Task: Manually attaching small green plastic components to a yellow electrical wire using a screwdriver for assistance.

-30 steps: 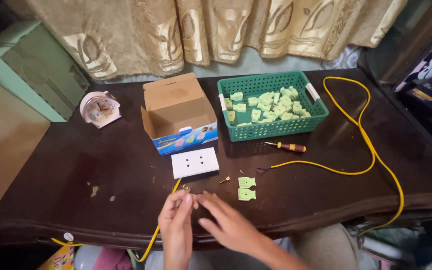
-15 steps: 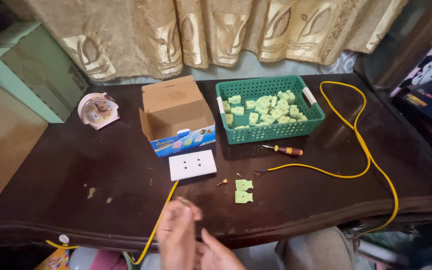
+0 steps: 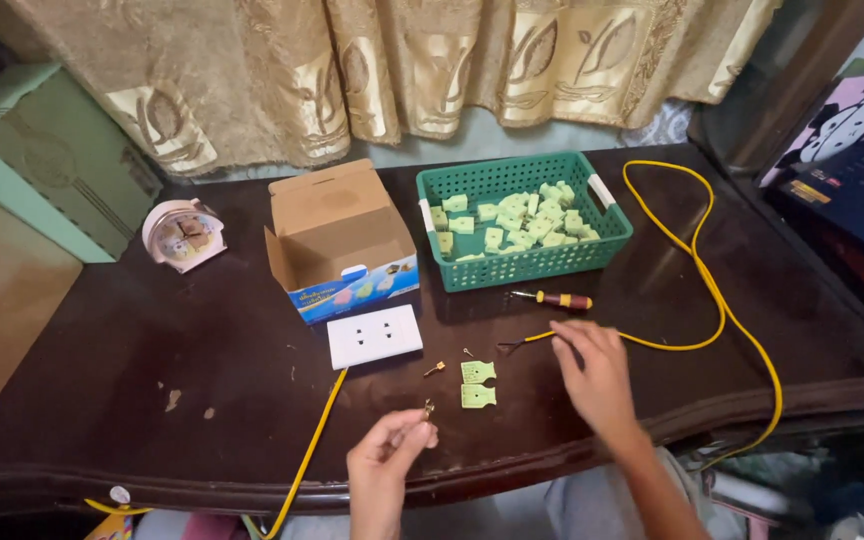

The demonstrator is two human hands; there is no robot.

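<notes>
Your left hand (image 3: 384, 462) sits at about six o'clock on the dark tabletop (image 3: 132, 360), thumb and forefinger pinched together on a small brass screw (image 3: 429, 408) that pokes up from the fingertips. Your right hand (image 3: 597, 375) is out at four o'clock, palm down, fingers spread loosely and lying on the yellow cable (image 3: 712, 290) near its bared end; whether it truly grips the cable, I cannot tell. Between your hands lie two pale green plastic pieces (image 3: 477, 384), one just behind the other, with a second small screw (image 3: 436, 369) close at their ten o'clock. Beyond that, near centre, lies the white outlet plate (image 3: 374, 336), and a second yellow wire (image 3: 307, 450) runs from it down to the near edge. A red-handled screwdriver (image 3: 555, 298) lies at one o'clock from the pieces, just in front of the green basket (image 3: 522, 265) full of more green parts. An open cardboard box (image 3: 337, 235) stands at eleven o'clock, and a small pink clock (image 3: 182, 233) is well out at ten.
</notes>
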